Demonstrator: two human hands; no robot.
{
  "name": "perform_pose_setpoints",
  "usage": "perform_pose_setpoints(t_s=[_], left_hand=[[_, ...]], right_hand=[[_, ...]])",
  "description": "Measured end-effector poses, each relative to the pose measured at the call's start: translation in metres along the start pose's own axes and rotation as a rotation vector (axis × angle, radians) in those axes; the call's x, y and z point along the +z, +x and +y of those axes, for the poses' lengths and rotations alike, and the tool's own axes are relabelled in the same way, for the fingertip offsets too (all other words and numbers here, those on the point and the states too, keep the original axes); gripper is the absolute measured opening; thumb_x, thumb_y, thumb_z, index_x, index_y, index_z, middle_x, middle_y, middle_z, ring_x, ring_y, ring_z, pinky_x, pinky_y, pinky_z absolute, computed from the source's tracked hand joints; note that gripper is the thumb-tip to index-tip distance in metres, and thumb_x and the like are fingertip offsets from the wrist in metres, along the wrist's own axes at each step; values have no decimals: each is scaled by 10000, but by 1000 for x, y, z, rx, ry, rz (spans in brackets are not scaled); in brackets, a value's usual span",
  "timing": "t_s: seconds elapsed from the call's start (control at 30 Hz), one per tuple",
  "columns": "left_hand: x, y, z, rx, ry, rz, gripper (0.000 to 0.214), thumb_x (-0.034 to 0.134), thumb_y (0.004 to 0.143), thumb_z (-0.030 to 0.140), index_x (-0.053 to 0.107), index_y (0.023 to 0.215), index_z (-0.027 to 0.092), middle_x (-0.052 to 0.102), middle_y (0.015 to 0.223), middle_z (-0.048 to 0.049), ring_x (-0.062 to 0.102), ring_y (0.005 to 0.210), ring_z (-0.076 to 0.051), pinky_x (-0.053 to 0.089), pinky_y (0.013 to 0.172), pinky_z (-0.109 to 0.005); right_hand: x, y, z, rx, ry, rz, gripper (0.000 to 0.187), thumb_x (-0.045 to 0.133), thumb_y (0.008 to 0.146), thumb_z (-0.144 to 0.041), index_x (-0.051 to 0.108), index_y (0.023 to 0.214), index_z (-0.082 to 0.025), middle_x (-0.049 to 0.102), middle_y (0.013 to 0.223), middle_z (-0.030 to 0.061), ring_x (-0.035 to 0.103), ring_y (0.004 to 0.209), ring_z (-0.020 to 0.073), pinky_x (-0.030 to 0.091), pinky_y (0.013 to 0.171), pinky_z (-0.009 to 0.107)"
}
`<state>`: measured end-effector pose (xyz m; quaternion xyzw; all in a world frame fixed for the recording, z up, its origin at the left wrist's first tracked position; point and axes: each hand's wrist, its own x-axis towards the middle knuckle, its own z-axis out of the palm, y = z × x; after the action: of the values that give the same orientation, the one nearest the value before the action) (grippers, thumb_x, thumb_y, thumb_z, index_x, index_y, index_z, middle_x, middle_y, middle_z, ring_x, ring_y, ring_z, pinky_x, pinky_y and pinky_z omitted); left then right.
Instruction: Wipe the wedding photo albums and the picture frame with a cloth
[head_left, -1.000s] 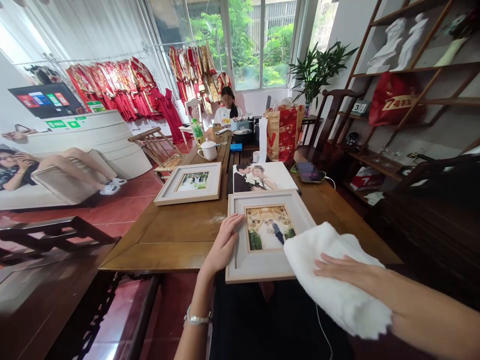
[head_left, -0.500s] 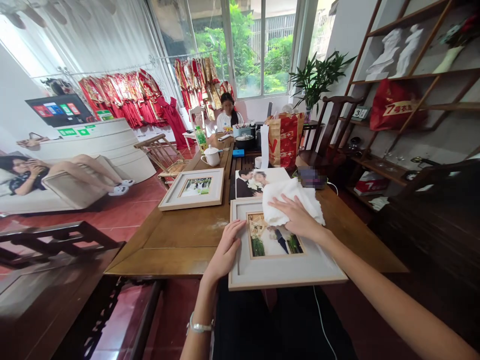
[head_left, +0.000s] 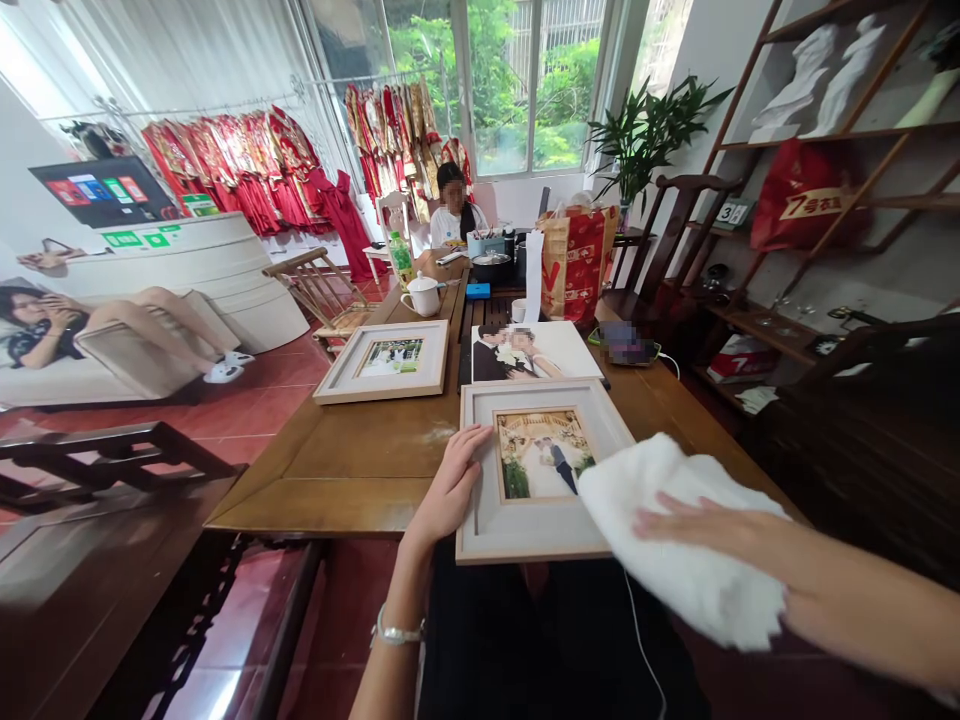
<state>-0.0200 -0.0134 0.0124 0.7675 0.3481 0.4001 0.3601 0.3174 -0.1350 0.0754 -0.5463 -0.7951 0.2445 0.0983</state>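
Observation:
A pale wooden picture frame [head_left: 536,548] lies in front of me, its near end at the table's edge. Inside its wide light mat is a photo [head_left: 540,455] of a couple under an arch. My left hand [head_left: 454,478] holds the frame's left side, fingers laid over the rim onto the mat. My right hand [head_left: 697,530], blurred by motion, has a white cloth [head_left: 652,480] under its outstretched fingers. The cloth covers the frame's lower right corner and hangs past the table's right side. How the fingers hold it underneath is hidden.
Farther up the wooden table [head_left: 360,490] lie another framed photo [head_left: 386,360], an unframed couple print [head_left: 562,350] and a phone-like blurred item [head_left: 626,343]. A lidded white cup [head_left: 424,296] and a paper bag [head_left: 577,265] stand behind. One person [head_left: 454,210] sits at the far end; another lies on a sofa [head_left: 142,370].
My right hand has swept the white cloth from the frame's upper right down and to the right, uncovering the photo. My left hand stays on the frame's left side. The view has shifted slightly.

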Motion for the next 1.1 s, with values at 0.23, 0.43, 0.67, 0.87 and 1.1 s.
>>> perform_pose_setpoints(t_s=[0.23,0.43,0.67,0.87,1.1], left_hand=[[0,0,2,-19,17,-14,447,363,897,144,467,1312,271,423,1406,-38,260,1363,-202,137,1162,-453],[1,-1,3,-24,33,-7,416,359,930,218,442,1334,270,388,1436,-41,247,1372,-206,132,1163,-443],[3,-1,8,-117,47,7,481,209,973,394,302,1418,236,220,1526,-47,151,1413,-178,83,1173,-407],[3,-1,6,-86,49,33,453,235,972,389,361,1387,259,282,1501,-45,191,1402,-186,101,1168,-424],[1,0,2,5,36,-29,447,387,918,201,413,1354,295,317,1485,-25,188,1397,-207,92,1165,-444]], right_hand=[[-12,103,9,79,-193,250,639,426,757,-101,417,1382,-234,409,1435,19,296,1346,261,312,1070,421],[9,161,-31,52,-334,240,723,447,636,-23,433,1357,-83,410,1425,138,223,1355,366,166,1083,565],[57,115,-109,-208,-206,36,814,452,592,-49,365,1399,-108,371,1453,128,223,1357,353,201,1084,546],[30,54,-113,-420,-22,-209,889,431,535,-15,399,1388,-262,357,1463,12,183,1384,259,162,1126,497],[-7,50,-50,-122,-160,-117,736,401,596,5,590,1227,-323,512,1342,-32,389,1293,276,351,1051,473]])
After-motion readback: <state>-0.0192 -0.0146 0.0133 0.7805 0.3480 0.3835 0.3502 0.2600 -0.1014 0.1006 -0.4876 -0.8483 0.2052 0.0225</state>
